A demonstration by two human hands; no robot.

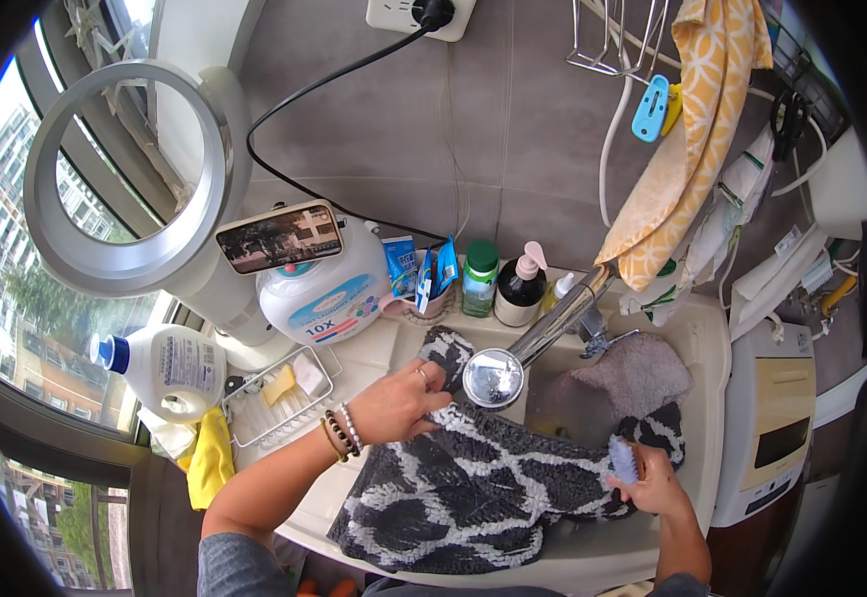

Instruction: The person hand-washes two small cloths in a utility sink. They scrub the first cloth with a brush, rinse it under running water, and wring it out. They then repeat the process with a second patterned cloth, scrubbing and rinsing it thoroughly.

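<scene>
A dark grey bath mat [463, 485] with a white looped pattern lies draped over the front of a cream laundry sink [705, 418]. My left hand [396, 407] pinches the mat's far edge, left of the chrome faucet head [493, 379]. In my right hand [653, 477] is a scrub brush [623, 459], its pale lavender bristles turned up and leftward. That hand is at the mat's right end; whether its fingers also grip the mat is hidden. A greyish-pink cloth [638, 373] rests in the basin behind it.
On the left ledge are a wire soap rack [254, 418], a detergent bottle [179, 366] and a laundry-bead tub [336, 298] below a propped phone [280, 237]. A bladeless fan [41, 209] stands behind. Along the back are a green-capped bottle [480, 280] and a pump bottle [520, 291]. A yellow towel [672, 201] hangs over the faucet.
</scene>
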